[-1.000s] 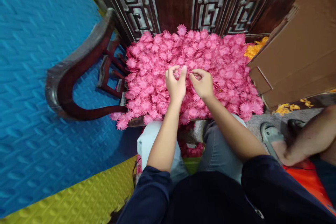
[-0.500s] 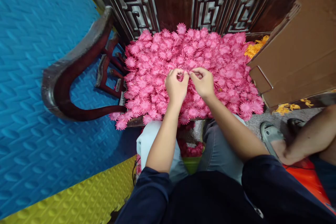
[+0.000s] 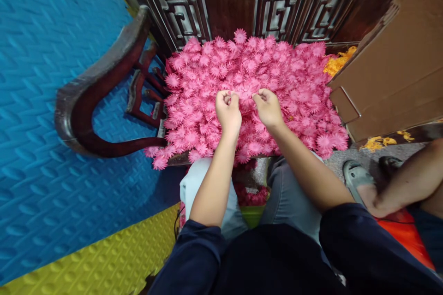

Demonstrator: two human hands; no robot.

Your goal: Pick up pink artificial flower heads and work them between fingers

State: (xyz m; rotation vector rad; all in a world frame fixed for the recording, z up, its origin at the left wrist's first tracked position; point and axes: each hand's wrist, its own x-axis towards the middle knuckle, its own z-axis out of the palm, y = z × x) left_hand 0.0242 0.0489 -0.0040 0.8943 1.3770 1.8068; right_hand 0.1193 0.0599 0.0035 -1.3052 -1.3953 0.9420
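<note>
A broad heap of pink artificial flowers [image 3: 194,101] with thin, pointed petals covers the dark wooden seat in front of me. Over its middle, my left hand [image 3: 228,113] is closed in a pinch, thumb against the fingers. A little to the right, my right hand [image 3: 268,109] pinches the same way. One pink flower [image 3: 246,93] shows between the fingertips, and both hands appear to hold its edges. It blends with the blooms behind it, so its exact outline is hard to make out.
On the left stands a curved wooden armrest [image 3: 104,71] over blue matting [image 3: 31,101]. A cardboard box [image 3: 398,69] leans at right, near orange flowers [image 3: 339,61]. Another person's leg and sandal [image 3: 358,177] are at lower right. Carved panels [image 3: 228,0] rise behind.
My hands have moved apart from nearly touching fingertips, the left one going left and the right one slightly right. The pink flower between them now shows more.
</note>
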